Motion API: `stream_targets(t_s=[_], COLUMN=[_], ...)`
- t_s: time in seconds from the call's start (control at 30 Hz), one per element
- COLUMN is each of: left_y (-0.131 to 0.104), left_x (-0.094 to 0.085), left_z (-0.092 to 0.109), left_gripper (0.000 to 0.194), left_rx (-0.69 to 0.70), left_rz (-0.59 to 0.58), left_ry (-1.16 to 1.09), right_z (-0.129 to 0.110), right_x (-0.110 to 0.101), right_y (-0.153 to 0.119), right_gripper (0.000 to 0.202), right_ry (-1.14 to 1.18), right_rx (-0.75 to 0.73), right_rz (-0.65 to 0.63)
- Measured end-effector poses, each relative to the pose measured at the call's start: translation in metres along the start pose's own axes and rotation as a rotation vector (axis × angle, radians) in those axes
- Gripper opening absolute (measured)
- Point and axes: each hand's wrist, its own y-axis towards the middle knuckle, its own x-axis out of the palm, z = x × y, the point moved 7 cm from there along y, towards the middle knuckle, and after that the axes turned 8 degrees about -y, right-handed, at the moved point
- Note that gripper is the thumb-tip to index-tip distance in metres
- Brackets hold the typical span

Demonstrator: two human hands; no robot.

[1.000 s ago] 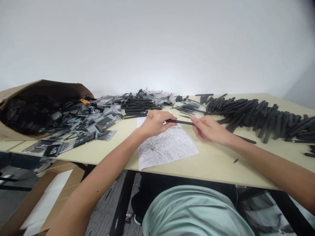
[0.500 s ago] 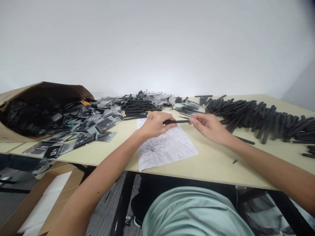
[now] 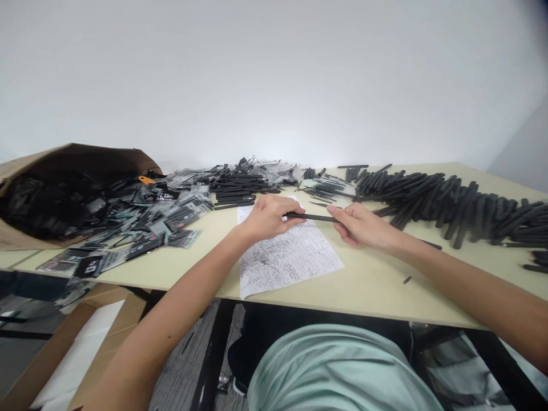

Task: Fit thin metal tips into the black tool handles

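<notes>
- A pale green shirt is filling the space below the surface's near edge.
- An open cardboard box is sitting lower down, below the surface's near left part, with white sheeting inside it.
- The pale yellow surface is carrying a scribbled sheet of paper, whose nearest corner is reaching the near edge.
- A short dark piece is lying right of the paper, near that same edge.
- The left hand is grasping one end of a black stick, fingers closed round it.
- The right hand is pinching the stick's other end, so it is lying level between both hands, above the paper's far part.
- Two thin dark rods are lying just beyond the stick.
- A brown carton is lying on its side at the left end, with clear-and-black packets spilling toward the middle.
- A long heap of black sticks is stretching toward the right edge.
- A black stack and a spread of thin rods are resting toward the far edge.
</notes>
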Motion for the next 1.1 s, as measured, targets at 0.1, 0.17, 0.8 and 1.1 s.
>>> stream_targets(t_s=[0.1, 0.17, 0.8, 1.1], left_y=[0.001, 0.002, -0.054, -0.069], left_x=[0.001, 0.001, -0.049, -0.033], left_z=[-0.003, -0.007, -0.150, -0.163], left_gripper=[0.015, 0.015, 0.036, 0.038], left_rx=[-0.042, -0.085, -0.897, -0.956], left_rz=[-0.012, -0.013, -0.126, -0.370], left_ry=[0.011, 0.029, 0.487, 0.485], right_z=[0.002, -0.002, -0.013, 0.037], right_x=[-0.002, -0.011, -0.166, -0.194], right_y=[0.003, 0.005, -0.066, -0.043], right_gripper=[0.069, 0.064, 0.023, 0.028], right_ry=[0.028, 0.004, -0.692, -1.053], right_rx=[-0.003, -0.068, -0.282, 0.194], right_rz=[0.031, 0.128, 1.367, 1.126])
